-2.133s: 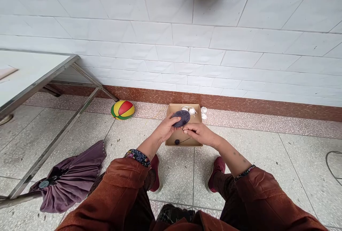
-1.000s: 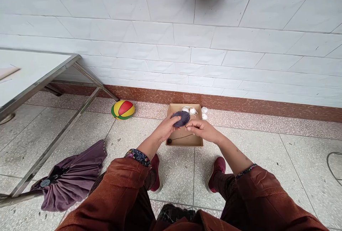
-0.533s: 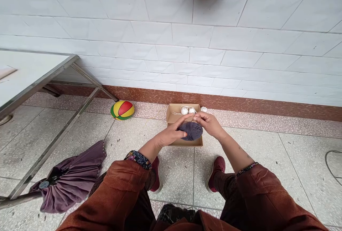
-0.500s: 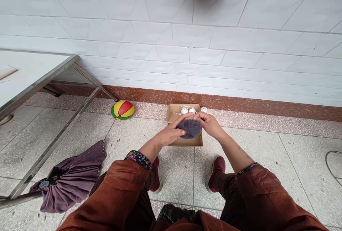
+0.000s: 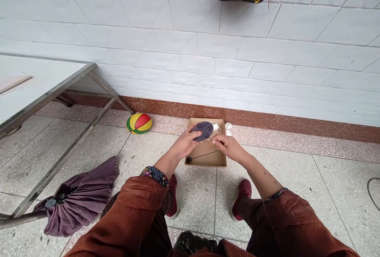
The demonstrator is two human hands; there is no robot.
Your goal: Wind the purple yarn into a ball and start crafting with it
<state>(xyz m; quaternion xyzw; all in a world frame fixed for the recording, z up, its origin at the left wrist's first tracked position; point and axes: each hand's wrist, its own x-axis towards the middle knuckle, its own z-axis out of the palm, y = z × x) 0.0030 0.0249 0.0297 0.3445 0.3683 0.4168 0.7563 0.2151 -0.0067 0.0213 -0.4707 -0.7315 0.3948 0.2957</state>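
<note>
A grey yarn ball is gripped by the left hand above a cardboard box; its strand is pinched by the right hand.

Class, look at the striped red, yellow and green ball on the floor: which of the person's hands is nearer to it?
Left. The left hand holds grey yarn a little right of the striped ball; the right hand is farther right.

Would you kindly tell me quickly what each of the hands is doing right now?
Left hand: closed around the grey yarn ball.
Right hand: pinching the yarn strand.
</note>
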